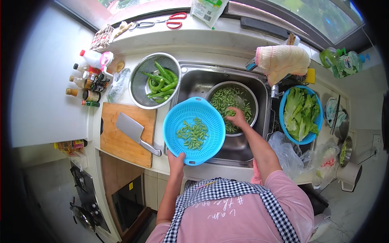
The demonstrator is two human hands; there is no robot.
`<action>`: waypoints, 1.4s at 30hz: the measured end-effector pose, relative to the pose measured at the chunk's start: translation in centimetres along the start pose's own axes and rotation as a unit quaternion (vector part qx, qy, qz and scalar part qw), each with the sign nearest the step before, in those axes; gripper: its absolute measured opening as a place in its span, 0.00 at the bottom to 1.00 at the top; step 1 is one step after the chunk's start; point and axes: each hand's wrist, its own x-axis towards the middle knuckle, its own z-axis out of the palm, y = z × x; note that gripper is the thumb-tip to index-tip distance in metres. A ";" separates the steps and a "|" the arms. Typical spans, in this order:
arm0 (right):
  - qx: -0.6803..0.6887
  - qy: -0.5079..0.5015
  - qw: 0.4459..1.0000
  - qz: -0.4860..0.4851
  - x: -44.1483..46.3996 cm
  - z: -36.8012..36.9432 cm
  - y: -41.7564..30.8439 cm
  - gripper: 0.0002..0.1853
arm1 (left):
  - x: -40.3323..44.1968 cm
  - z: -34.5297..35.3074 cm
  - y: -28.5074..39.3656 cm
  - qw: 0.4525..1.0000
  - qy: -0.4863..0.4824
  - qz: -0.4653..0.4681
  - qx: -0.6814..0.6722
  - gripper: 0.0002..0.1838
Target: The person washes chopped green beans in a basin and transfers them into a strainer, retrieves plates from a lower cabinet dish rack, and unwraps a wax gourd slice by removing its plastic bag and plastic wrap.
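in the head view, the wide round blue plastic colander (215, 115) was out in front of the body, tipping its bowl up to the camera, with short cut green beans (193, 133) heaped loosely over its middle. and there was the relation that mattered: it lay straight beyond the left hand (176, 163) and just to the left of the right hand (236, 117). the left hand was clamped on the near rim, thumb over the edge, right beside a handle slot. the line through the two handle slots ran roughly away from the body, near slot to far slot.

over on the right, the round stainless steel bowl (254, 99) sat in the steel sink (201, 77), more cut beans spread inside, and the colander's right edge overlapped the bowl's left edge in this view; whether the rims touched could not be told. the right hand was over in that bowl, fingers curled among the beans near its middle; green pieces showed at the fingertips, but how firmly they were pinched could not be made out. so the hands were apart, the left nearer the body, the right farther out, and the colander's right side lay closest to the right hand.
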 end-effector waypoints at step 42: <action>-0.321 -0.119 0.939 -0.040 3.3 3.4 -8.3 0.36 | -0.2 -2.3 -0.6 1.000 -0.004 0.023 -0.013 0.36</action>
